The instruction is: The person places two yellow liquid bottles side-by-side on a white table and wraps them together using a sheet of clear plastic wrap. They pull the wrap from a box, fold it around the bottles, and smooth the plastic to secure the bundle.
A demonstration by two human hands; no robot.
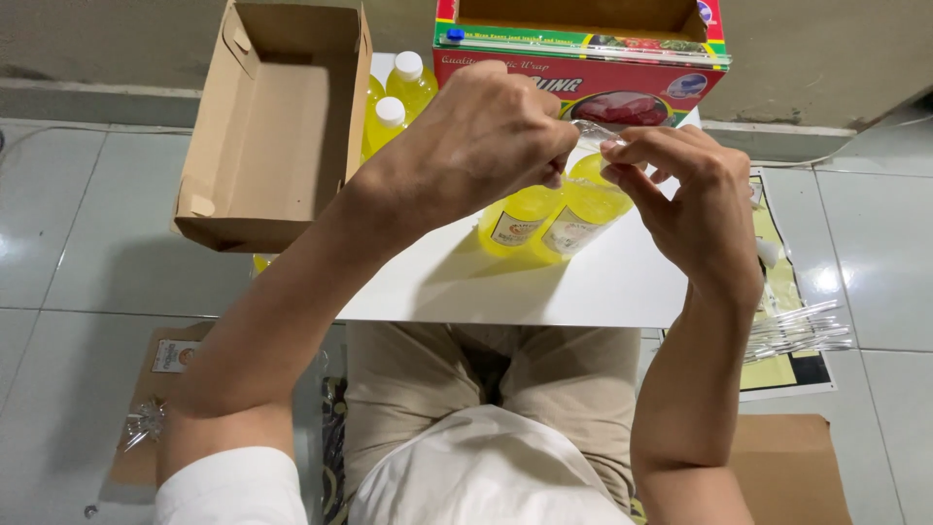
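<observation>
Both hands, left (486, 131) and right (695, 199), pinch a clear wrap (595, 133) between fingertips above two yellow bottles (549, 219) lying on the white desk (583, 287) (red wrap box (583, 83) just behind).

Empty cardboard box (277, 117); red wrap dispenser box (583, 83)

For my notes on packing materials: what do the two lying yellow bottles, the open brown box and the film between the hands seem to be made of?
Yellow bottles: likely clear glossy plastic, since yellow liquid shows through. Brown box: matte cardboard, with folded flaps. Film: thin transparent plastic, probably cling wrap, pinched by the left hand and right hand.
</observation>
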